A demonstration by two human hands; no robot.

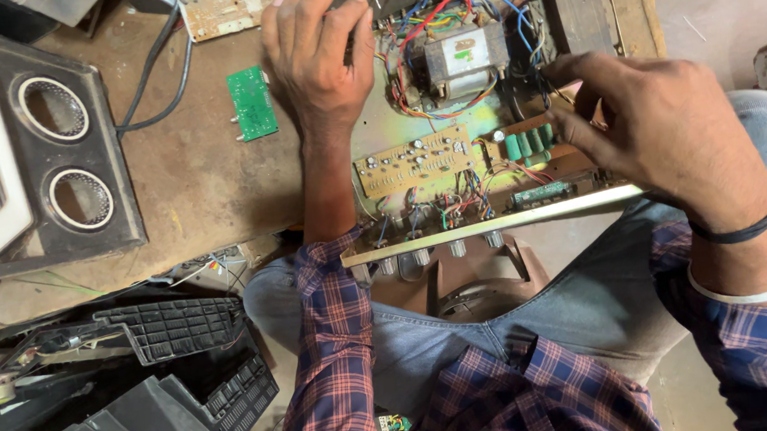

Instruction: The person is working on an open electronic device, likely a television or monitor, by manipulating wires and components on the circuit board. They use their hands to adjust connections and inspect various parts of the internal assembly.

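Head view: left hand (316, 52) grips the amplifier chassis (494, 225) rim while right hand (645, 122) fingers pinch among thin wires (440, 10) beside the green capacitors (528, 143), where a tug could snap a solder joint.

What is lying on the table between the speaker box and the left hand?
In the head view, a small green circuit board lies on the brown table between the speaker box and the left hand.

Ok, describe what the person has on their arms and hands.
Both hands are bare: no gloves, no rings visible. The left hand comes out of a rolled-back plaid sleeve, blue with reddish lines. The right hand has a black band and a white bangle at the wrist, above a matching plaid cuff.
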